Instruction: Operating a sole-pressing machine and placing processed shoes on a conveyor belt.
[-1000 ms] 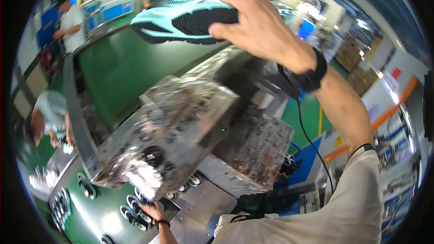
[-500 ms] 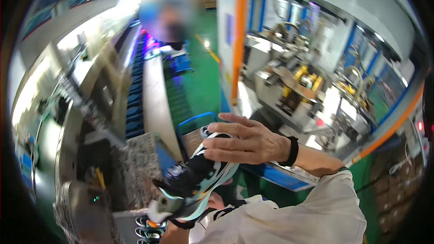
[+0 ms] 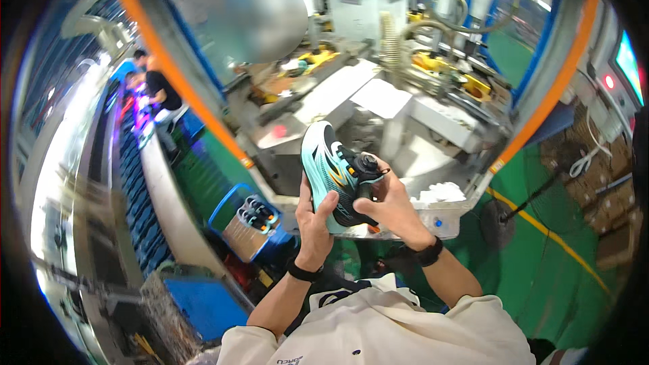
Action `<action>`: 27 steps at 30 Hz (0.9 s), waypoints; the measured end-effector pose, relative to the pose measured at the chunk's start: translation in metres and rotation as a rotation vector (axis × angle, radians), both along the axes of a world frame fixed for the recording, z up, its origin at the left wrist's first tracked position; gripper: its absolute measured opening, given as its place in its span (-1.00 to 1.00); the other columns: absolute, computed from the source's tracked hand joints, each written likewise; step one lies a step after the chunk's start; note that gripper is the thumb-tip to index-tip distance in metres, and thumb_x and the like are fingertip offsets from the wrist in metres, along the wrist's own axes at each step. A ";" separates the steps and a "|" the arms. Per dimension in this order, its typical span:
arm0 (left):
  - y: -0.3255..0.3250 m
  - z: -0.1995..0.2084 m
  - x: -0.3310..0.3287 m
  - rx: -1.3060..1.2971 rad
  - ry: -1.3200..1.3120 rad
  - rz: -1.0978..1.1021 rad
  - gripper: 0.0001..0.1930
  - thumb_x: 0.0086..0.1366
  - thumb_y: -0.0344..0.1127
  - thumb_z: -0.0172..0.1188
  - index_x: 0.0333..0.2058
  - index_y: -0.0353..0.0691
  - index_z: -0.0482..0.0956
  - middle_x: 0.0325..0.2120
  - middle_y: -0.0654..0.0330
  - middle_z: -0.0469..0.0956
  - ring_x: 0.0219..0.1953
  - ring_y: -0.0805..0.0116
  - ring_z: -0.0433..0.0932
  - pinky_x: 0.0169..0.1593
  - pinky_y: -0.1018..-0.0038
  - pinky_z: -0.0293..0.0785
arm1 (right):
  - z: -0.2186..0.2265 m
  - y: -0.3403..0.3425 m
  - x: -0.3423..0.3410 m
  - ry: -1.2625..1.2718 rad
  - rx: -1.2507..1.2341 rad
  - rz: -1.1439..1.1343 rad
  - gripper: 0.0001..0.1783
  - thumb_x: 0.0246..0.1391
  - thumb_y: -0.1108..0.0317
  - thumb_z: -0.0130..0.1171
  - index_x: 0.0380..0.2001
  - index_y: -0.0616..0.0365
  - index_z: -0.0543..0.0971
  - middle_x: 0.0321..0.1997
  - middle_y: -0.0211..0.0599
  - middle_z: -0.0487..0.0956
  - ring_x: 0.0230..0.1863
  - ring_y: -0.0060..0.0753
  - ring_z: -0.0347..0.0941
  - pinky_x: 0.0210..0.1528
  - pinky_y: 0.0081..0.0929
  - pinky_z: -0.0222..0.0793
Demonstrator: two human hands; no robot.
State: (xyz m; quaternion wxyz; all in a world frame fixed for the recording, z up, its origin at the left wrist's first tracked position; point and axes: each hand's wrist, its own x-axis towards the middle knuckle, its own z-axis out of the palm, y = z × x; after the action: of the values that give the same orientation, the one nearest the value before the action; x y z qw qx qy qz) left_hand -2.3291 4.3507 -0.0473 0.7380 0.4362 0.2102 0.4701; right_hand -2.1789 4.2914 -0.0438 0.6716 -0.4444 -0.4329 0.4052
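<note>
You hold 1 teal and black sports shoe (image 3: 336,174) in front of your chest with both hands, forearms raised from the lower edge, each wrist wearing a dark band. Your left hand (image 3: 315,222) cups the shoe from below, thumb pressed on its side, fingers wrapped under the sole. Your right hand (image 3: 392,204) grips the heel end, fingers curled closed around the black collar. The shoe points toe-up, above the near edge of the grey machine bench (image 3: 433,213), not resting on it. Half a second earlier only your right hand held the shoe, lower and tilted toe-down; now the left hand has joined and the view faces the machine. A blue crate (image 3: 238,211) holding similar shoes stands left of your left hand.
</note>
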 end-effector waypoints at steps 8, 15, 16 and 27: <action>-0.006 -0.007 0.142 0.350 0.242 -0.281 -0.24 0.40 -0.19 0.09 0.40 -0.32 -0.10 0.34 0.03 0.12 0.36 0.27 0.11 0.34 0.41 0.07 | -0.048 -0.025 0.119 0.259 -0.090 -0.478 -0.36 -0.13 0.51 0.33 0.10 0.27 0.41 -0.07 -0.32 0.53 -0.10 -0.54 0.45 0.04 -0.53 0.39; 0.091 -0.065 0.313 0.246 0.644 -0.209 -0.16 0.25 0.09 0.23 0.26 -0.47 0.18 0.19 -0.19 0.32 0.11 0.19 0.40 0.12 0.37 0.33 | -0.040 -0.063 0.234 0.113 -0.078 -0.822 -0.39 -0.15 0.52 0.27 0.07 0.26 0.44 -0.04 -0.35 0.51 -0.07 -0.50 0.44 0.04 -0.53 0.37; 0.108 -0.072 0.340 0.343 0.658 -0.213 -0.32 0.23 0.03 0.27 0.07 -0.48 0.36 0.01 -0.13 0.49 -0.05 0.27 0.47 0.01 0.38 0.39 | -0.042 -0.071 0.249 0.101 -0.081 -0.849 -0.40 -0.15 0.53 0.27 0.07 0.27 0.44 -0.04 -0.35 0.51 -0.07 -0.50 0.44 0.04 -0.53 0.36; 0.223 -0.187 0.470 0.101 1.386 0.128 -0.05 0.08 -0.28 0.34 0.31 -0.33 -0.10 0.21 -0.28 0.17 0.21 -0.17 0.29 0.21 -0.01 0.31 | -0.025 -0.062 0.327 -0.192 -0.382 -1.047 -0.42 -0.18 0.49 0.24 0.03 0.34 0.45 -0.11 -0.29 0.51 -0.14 -0.52 0.44 0.01 -0.56 0.36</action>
State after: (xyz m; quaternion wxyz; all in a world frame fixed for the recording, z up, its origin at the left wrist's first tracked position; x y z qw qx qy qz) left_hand -1.8587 4.5738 -0.2338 0.3833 0.6561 0.6359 0.1350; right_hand -1.8523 4.2298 -0.0690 0.6482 -0.7484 -0.1326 0.0468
